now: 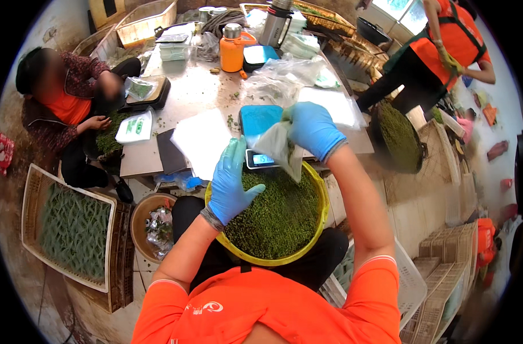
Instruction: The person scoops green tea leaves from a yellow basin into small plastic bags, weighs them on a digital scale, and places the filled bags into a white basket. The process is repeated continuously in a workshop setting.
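My right hand [314,131], in a blue glove, is closed on the top of a clear plastic bag [277,148]. The bag hangs tilted in front of the blue-topped digital scale [256,117], and its contents are hard to make out. My left hand [228,182], also blue-gloved, is open with its fingers stretched out and thumb apart, just left of the scale's lit display. Below both hands, a yellow basin [324,209] full of small green berries [273,221] rests between my legs.
White sheets [201,140] and loose plastic bags [284,74] lie on the table [141,163], with an orange bottle [231,51] farther back. A co-worker [67,109] sits left; another [445,46] stands right. A crate of filled bags [72,229] and a tan bowl [138,229] flank my left.
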